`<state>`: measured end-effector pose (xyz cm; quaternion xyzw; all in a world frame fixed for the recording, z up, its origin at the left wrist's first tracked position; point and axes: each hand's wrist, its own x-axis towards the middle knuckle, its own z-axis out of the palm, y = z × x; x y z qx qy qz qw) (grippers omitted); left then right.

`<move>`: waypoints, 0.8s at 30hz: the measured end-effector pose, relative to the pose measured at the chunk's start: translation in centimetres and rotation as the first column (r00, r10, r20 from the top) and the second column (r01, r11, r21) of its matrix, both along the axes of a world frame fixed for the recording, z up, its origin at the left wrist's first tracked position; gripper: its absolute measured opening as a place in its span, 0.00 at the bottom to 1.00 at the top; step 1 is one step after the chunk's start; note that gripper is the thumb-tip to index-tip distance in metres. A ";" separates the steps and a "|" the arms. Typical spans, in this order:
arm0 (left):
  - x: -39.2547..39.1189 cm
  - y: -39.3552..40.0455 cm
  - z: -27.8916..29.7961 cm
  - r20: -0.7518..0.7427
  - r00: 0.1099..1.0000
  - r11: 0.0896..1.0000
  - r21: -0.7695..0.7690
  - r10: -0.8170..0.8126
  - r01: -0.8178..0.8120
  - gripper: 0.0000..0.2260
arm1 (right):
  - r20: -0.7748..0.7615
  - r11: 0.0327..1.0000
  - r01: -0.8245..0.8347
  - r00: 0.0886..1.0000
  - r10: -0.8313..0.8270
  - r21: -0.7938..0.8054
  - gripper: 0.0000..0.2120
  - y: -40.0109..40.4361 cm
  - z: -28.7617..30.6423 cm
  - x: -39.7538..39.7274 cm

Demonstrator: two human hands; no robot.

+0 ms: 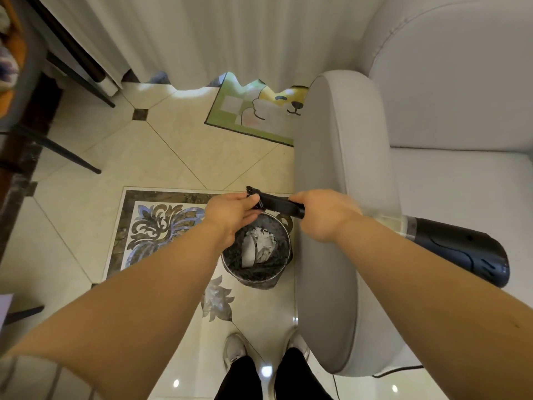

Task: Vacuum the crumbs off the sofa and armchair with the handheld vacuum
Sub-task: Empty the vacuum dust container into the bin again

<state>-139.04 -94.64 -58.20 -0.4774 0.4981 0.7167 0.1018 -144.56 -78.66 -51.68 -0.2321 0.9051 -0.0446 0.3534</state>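
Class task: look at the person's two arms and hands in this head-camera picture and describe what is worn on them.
Both forearms are bare to the frame edge, with no sleeves in view. The left hand and the right hand wear no gloves. No watch, bracelet or ring is visible, though most fingers are hidden.

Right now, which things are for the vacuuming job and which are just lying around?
For the job:
- black nozzle piece, held by left hand and right hand
- vacuum body on the armchair
- armchair
- waste bin below the hands

Just lying about:
- dog mat
- curtain
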 end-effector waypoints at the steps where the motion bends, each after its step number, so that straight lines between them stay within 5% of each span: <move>1: -0.1 -0.2 -0.1 0.004 1.000 1.000 -0.012 -0.009 0.009 0.10 | 0.001 1.000 0.001 1.000 -0.001 0.003 0.20 0.0 0.0 -0.1; 8: 1.1 -2.6 -1.9 0.167 0.975 0.958 -0.220 -0.149 0.184 0.10 | -0.006 0.997 -0.044 0.999 0.044 0.061 0.15 -0.5 -0.1 0.0; 13: 0.2 -1.8 -0.6 0.322 0.804 0.787 -0.218 -0.500 0.577 0.25 | -0.008 0.996 -0.062 0.998 0.063 0.066 0.15 -0.6 -0.2 -0.1; 16: -0.4 -1.1 0.3 0.139 0.941 0.948 -0.039 -0.309 0.317 0.26 | -0.001 0.997 -0.055 0.998 0.055 0.058 0.15 -0.4 -0.1 -0.2; 18: -0.5 -0.5 0.6 0.068 0.982 0.978 0.125 -0.179 0.170 0.22 | -0.010 0.998 -0.047 0.999 0.047 0.052 0.15 -0.2 -0.1 -0.2; 24: -1.0 1.6 2.2 0.062 0.998 0.997 -0.079 -0.017 0.022 0.06 | -0.081 0.999 -0.024 0.996 0.022 -0.031 0.25 1.6 0.6 0.5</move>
